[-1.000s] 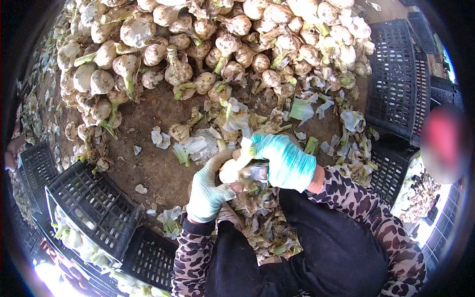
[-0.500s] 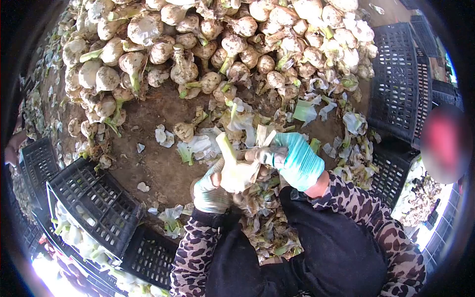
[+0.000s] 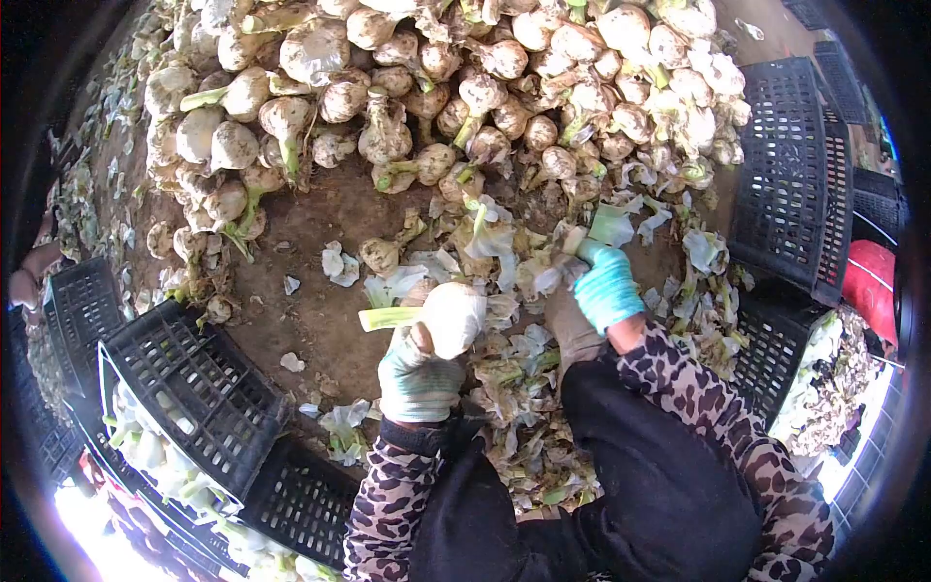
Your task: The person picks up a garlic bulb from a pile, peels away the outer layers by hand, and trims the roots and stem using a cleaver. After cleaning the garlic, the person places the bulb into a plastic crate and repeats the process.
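A smooth white bulb (image 3: 454, 320) with a short green stem pointing left is gripped in my left hand (image 3: 419, 373), which wears a pale striped glove. My right hand (image 3: 603, 286), in a turquoise glove, is to the right of it and apart from the bulb. Its fingers are closed around dry peeled skin (image 3: 558, 270). Loose skins (image 3: 529, 359) lie on the ground below and between my hands. Beyond them rises a large heap of unpeeled bulbs (image 3: 383, 131) with stems and roots.
Black plastic crates stand on the left (image 3: 194, 388) and right (image 3: 790, 165). White bulbs with green stems (image 3: 155, 451) show in a left crate. A red object (image 3: 870, 281) is at the far right. Part of another person's hand (image 3: 24, 286) shows at the left edge.
My right hand has moved away from the bulb, to the right and up, with skin in it. The bulb in my left hand now looks bare and white, and its stem has turned from upward to leftward.
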`<state>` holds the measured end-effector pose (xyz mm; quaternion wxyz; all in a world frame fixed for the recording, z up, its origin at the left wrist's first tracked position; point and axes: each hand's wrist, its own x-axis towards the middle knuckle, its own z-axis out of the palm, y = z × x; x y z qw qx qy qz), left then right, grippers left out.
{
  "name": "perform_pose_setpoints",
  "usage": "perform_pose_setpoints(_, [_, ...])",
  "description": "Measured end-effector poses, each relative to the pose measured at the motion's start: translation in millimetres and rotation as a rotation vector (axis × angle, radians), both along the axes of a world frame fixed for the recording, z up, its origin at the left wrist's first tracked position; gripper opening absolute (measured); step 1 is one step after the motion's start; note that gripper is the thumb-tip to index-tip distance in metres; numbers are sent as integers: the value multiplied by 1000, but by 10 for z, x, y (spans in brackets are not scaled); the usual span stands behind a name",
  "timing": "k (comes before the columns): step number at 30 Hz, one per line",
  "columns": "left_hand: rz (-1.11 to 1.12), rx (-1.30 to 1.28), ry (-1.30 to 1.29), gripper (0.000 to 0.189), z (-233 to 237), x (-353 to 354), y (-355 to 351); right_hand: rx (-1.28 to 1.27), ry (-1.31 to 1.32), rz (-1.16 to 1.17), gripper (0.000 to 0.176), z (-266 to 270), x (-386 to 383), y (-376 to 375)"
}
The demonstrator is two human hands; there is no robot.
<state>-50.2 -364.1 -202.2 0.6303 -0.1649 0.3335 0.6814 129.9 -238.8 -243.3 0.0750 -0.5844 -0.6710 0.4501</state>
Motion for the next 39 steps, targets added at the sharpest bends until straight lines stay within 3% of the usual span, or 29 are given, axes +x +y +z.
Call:
perform_pose_setpoints(3, [9, 41, -7, 61, -6, -63, -17, 363, 95, 254, 24, 259, -36, -19])
perform_pose_setpoints(5, [7, 73, 102, 61, -15, -25, 22, 381, 233, 367, 34, 409, -171, 11])
perform_pose_setpoints(6, [4, 74, 95, 61, -29, -25, 15, -5, 321, 214, 39, 644, -314, -9])
perform_pose_setpoints(7, [-58, 92, 144, 60, -50, -43, 1, 199, 397, 389, 34, 590, -322, -7])
perform_pose_setpoints(9, [-121, 117, 189, 59, -45, -23, 17, 192, 152, 562, 34, 565, -349, -87])
perform_pose_setpoints(10, [-168, 127, 340, 57, -13, -6, 42, 37, 41, 531, 32, 724, -416, -78])
perform_pose_setpoints(11, [-214, 134, 494, 56, 5, 1, 54, 88, 237, 458, 26, 603, -438, -149])
perform_pose_setpoints(13, [-228, 42, 520, 50, -5, -9, 38, 16, 314, 409, 21, 713, -501, -203])
perform_pose_setpoints(15, [-252, -139, 571, 44, -32, -15, 21, 157, 267, 504, 18, 659, -424, -200])
perform_pose_setpoints(17, [-232, -135, 543, 45, -59, -2, 31, 7, 223, 333, 13, 629, -360, -144])
perform_pose_setpoints(19, [-144, 55, 237, 48, -49, 1, 41, -193, 383, -27, 18, 333, -264, -154])
perform_pose_setpoints(20, [-141, 54, 241, 48, -36, 12, 51, -252, 268, 54, 22, 12, -94, -177])
perform_pose_setpoints(22, [4, -27, 89, 51, 12, 35, 96, -314, 158, 134, 26, 10, -110, -141])
perform_pose_setpoints(24, [75, -64, 46, 54, 34, -7, 123, 271, 25, 477, 35, 254, -132, -119])
perform_pose_setpoints(25, [36, -94, -9, 55, -20, -76, 63, 269, 28, 475, 35, 373, -244, -99])
perform_pose_setpoints(27, [113, -196, -112, 54, -26, -96, 73, 440, 508, 378, 45, 577, -503, -50])
perform_pose_setpoints(28, [112, -194, -112, 54, -52, -109, 68, 324, 528, 461, 50, 685, -530, -22])
perform_pose_setpoints(29, [40, 61, -278, 53, -98, -124, 52, 207, 545, 541, 55, 748, -544, -21])
perform_pose_setpoints(30, [-32, 317, -442, 52, -130, -127, 42, -245, 604, 352, 45, 684, -568, -82])
perform_pose_setpoints(31, [-32, 318, -442, 52, -139, -115, 42, -693, 641, 148, 36, 585, -575, -164])
perform_pose_setpoints(33, [148, -191, -223, 54, -153, -104, 35, -51, 468, 496, 34, 558, -570, -257])
perform_pose_setpoints(34, [87, -222, -192, 55, -172, -119, 35, -17, 483, 563, 35, 624, -501, -279])
perform_pose_setpoints(35, [120, -193, -252, 53, -131, -107, 85, -57, 700, 528, 33, 709, -484, -331])
perform_pose_setpoints(37, [211, -186, -173, 52, -152, -113, 100, -215, 596, 840, 37, 764, -418, -259])
perform_pose_setpoints(38, [247, -130, -232, 49, -192, -137, 65, -149, 693, 744, 36, 627, -368, -288])
perform_pose_setpoints(39, [250, -130, -232, 49, -189, -142, 64, -332, 553, 573, 28, 649, -348, -214])
